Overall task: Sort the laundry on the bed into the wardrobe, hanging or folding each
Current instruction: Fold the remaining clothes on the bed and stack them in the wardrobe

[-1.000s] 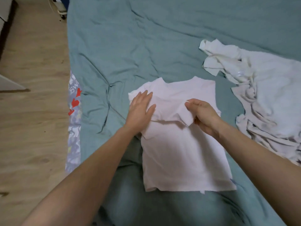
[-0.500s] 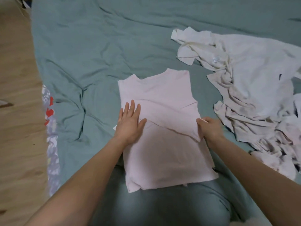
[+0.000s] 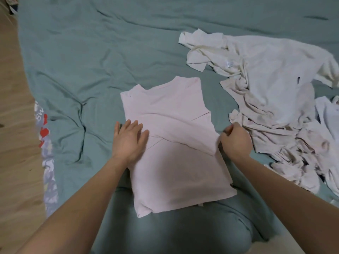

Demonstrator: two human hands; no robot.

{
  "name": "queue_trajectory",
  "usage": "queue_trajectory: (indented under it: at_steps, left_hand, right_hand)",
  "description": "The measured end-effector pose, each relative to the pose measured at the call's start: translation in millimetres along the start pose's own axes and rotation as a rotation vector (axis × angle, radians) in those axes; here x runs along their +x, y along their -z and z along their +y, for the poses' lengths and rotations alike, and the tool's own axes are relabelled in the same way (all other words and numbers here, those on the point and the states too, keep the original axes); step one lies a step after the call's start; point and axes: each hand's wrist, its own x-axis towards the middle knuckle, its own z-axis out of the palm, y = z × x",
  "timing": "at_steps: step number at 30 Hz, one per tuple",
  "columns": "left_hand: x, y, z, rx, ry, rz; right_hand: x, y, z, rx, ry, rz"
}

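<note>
Seen from the head camera, a pale pink T-shirt (image 3: 176, 158) lies flat on a bed (image 3: 110, 57) covered in a rumpled teal sheet, both sleeves folded in across its front. The left hand (image 3: 130, 142) presses flat on the shirt's left side, fingers (image 3: 134, 125) straight and slightly spread. The right hand (image 3: 235, 142) pinches the shirt's right edge, fingers curled on the fabric. Just right of the shirt sprawls a heap of crumpled white laundry (image 3: 271, 99). Wooden floor (image 3: 16, 143) borders the bed's left side.
</note>
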Motion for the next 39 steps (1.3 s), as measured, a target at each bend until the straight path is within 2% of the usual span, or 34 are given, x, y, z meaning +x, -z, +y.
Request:
queue_trajectory:
  at_steps: [3, 7, 10, 13, 16, 18, 20, 23, 28, 32, 34, 37, 39]
  left_hand:
    - [11, 5, -7, -0.178, 0.056, 0.207]
    - [34, 11, -10, -0.454, 0.35, 0.271]
    - [54, 11, -17, -0.642, 0.606, 0.244]
    - [70, 9, -26, -0.764, 0.664, 0.249]
    - [87, 10, -32, -0.92, 0.601, 0.246]
    - [98, 13, -39, -0.956, 0.493, 0.21]
    - [111, 14, -56, -0.861, 0.296, 0.132]
    - [126, 19, -81, -0.619, 0.044, -0.07]
    - [141, 43, -88, -0.444, -0.036, -0.282]
    - [158, 57, -89, -0.224, -0.079, -0.378]
    - [165, 58, -89, -0.185, -0.074, -0.31]
    - [154, 49, -87, -0.216, 0.032, 0.03]
    - [128, 41, -80, -0.305, 0.004, 0.222]
  right_hand:
    - [0, -9, -34, 0.151, 0.268, -0.027]
    - [-2, -41, -95, 0.114, 0.554, -0.174]
    - [-2, -65, -139, 0.091, 0.612, -0.245]
    - [3, -86, -173, 0.047, 0.655, -0.307]
    - [12, -105, -199, 0.011, 0.682, -0.338]
    - [19, -115, -214, 0.014, 0.663, -0.366]
    - [25, -124, -223, 0.001, 0.643, -0.395]
    - [30, -130, -224, 0.029, 0.622, -0.411]
    - [28, -133, -219, 0.127, 0.716, -0.42]
    - [29, -131, -219, 0.207, 0.677, -0.435]
    - [30, -130, -217, 0.206, 0.665, -0.407]
    - [30, -125, -207, 0.136, 0.674, -0.306]
    - [28, -116, -194, 0.123, 0.693, -0.199]
